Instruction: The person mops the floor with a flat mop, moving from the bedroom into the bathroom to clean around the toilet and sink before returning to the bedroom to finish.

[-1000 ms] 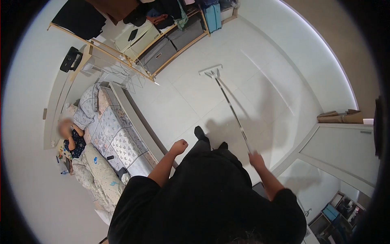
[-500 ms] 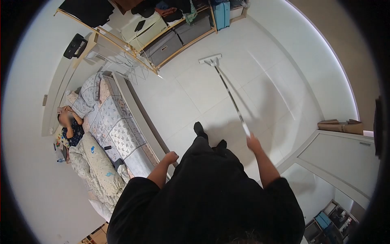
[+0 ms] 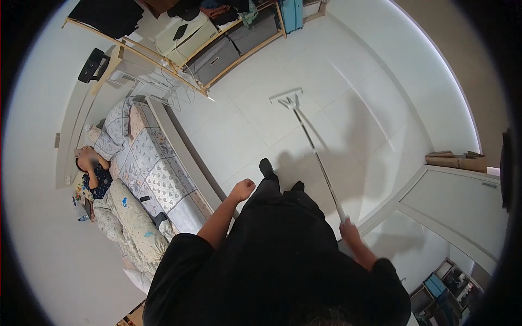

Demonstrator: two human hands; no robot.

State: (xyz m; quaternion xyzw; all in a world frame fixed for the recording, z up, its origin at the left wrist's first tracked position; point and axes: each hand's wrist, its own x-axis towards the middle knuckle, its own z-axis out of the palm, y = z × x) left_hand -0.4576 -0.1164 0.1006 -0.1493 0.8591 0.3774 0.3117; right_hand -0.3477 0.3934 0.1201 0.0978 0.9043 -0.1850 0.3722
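Well, the fingers of the right hand (image 3: pixel 350 232) are wrapped tight around the top end of a long, silvery-poled flat mop (image 3: pixel 318 163), with the fist closed fully on the pole. From that grip the pole slants away and down across the floor, ending in a white rectangular mop head (image 3: pixel 285 96) that lies flat on the pale, glossy white tiled floor (image 3: pixel 370 98), well out ahead of the person. The pole's shadow falls on the tiles just beside it.

The left hand (image 3: pixel 243 189) is curled into a loose fist with nothing in it that I can see. It is held out in front of the black-clad body, near the edge of the low bed. Two feet in dark socks (image 3: pixel 266 168) stand on the tiles between the hands.

Off to the left, a low bed with a grey and cream patterned quilt (image 3: pixel 155 182) runs along the wall, and another person (image 3: pixel 95 174) lies on it. Beyond the bed stands a light wooden clothes rack (image 3: pixel 163 73) with wire hangers, grey fabric storage boxes (image 3: pixel 215 60) on its bottom shelf and a teal suitcase (image 3: pixel 292 13) at its far end. To the right, some flattened brown cardboard (image 3: pixel 457 160) rests on top of a white door panel (image 3: pixel 451 201).
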